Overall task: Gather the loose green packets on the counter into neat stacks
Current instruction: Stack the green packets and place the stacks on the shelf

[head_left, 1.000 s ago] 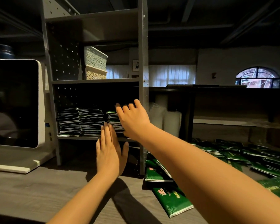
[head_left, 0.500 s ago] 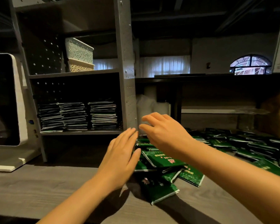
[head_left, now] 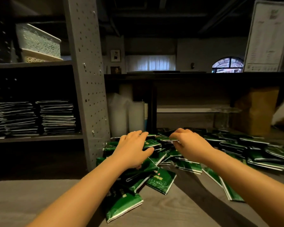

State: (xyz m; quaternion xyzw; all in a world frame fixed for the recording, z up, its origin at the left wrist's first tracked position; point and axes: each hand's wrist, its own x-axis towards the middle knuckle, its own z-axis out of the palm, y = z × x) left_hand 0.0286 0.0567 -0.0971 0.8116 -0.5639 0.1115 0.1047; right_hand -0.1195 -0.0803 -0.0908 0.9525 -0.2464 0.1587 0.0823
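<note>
Moved: both hands came forward onto the packets (head_left: 161, 181) on the counter (head_left: 31, 202).
Left hand (head_left: 133, 149): spread flat on the pile.
Right hand (head_left: 190, 145): curled, pinching a packet edge.

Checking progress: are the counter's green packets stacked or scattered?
Scattered: the green packets lie overlapping at mixed angles in a loose heap on the counter.

Dim shop back counter, perforated metal shelving (head_left: 87, 79), stacked packets (head_left: 56, 117), standing menu board (head_left: 267, 36)

The packets (head_left: 161, 182) are green with white edges and pale printed ornament. The bench (head_left: 31, 199) is grey wood grain; the shelf upright (head_left: 87, 79) is grey, dotted with holes.
</note>
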